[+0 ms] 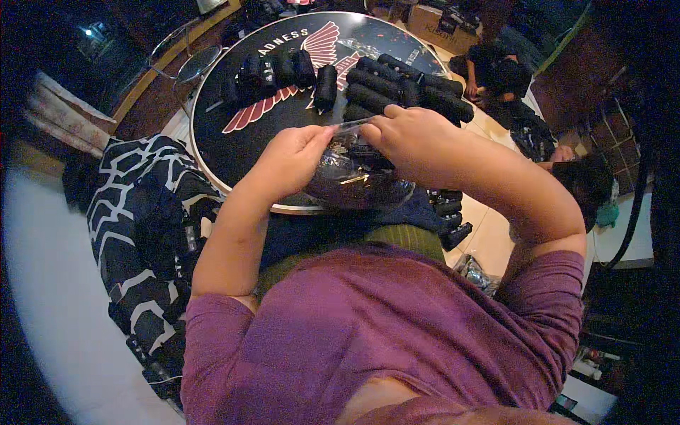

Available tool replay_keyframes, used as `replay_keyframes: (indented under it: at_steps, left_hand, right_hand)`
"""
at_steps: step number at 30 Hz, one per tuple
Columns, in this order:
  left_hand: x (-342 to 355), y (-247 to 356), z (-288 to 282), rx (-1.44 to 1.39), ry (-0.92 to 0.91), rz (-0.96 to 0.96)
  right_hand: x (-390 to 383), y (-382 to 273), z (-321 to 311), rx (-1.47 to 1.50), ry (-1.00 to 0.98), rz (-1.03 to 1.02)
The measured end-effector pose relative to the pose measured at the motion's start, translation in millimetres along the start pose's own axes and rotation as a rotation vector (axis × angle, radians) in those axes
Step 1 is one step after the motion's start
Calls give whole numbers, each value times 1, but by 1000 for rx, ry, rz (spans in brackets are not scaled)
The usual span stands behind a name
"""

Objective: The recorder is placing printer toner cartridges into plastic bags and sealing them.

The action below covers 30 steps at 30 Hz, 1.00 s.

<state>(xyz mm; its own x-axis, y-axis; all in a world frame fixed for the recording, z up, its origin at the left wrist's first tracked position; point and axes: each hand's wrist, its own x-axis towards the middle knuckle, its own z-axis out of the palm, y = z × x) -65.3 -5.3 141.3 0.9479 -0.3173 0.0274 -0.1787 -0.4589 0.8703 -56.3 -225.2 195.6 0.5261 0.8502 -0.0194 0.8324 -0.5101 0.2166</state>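
Observation:
My left hand (pixel 292 161) and my right hand (pixel 414 138) pinch the top edge of a clear plastic bag (pixel 360 183), stretching it between them. The bag's shiny lower part bulges below my hands, over the near edge of the round table; something dark shows inside, too unclear to name. Both hands are closed, with fingers pressed on the plastic. Just beyond my right hand, several black rolled bundles (pixel 374 86) lie piled together. One more black roll (pixel 326 86) stands apart from them, and others (pixel 283 69) are grouped to its left.
The round black table (pixel 223 156) has a pale rim and a red winged print. At the left lies a black-and-white patterned cloth (pixel 142 170). More black rolls (pixel 448 212) are on the floor at right. A person (pixel 499 74) sits at the far right near a cardboard box (pixel 432 25).

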Motion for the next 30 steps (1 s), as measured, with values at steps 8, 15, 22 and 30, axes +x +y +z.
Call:
replay_keyframes:
  at_steps: [8, 15, 22, 30]
  left_hand:
    - [-4, 6, -6, -266, 11, 16]
    - [-4, 5, -8, -353, 56, 26]
    - [-3, 9, -8, -401, 14, 58]
    - [-3, 6, -7, -483, 31, 17]
  right_hand:
    - [6, 18, -36, -83, 52, -110]
    - [3, -5, -70, -103, -213, 69]
    - [36, -10, -80, 30, -463, 28]
    - [41, 34, -21, 334, 26, -358]
